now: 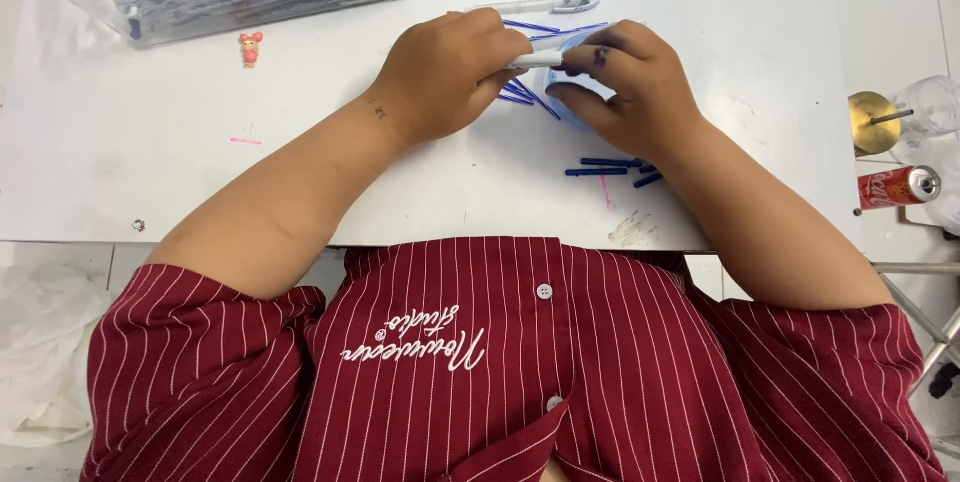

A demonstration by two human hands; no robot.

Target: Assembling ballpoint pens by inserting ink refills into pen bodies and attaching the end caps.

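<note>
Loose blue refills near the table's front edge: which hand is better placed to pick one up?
Probably the right hand: the loose blue refills lie just below its wrist. The left hand sits farther off, gripping the white pen barrel.

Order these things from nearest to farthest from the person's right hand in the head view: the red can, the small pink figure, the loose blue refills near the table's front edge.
From the right hand:
1. Loose blue refills, just below the hand, toward the body.
2. Red can, lying at the far right.
3. Small pink figure, far left, beyond the left hand.

Left hand [445, 72] and right hand [625, 82] meet, fingers curled, apparently pinching.
</note>
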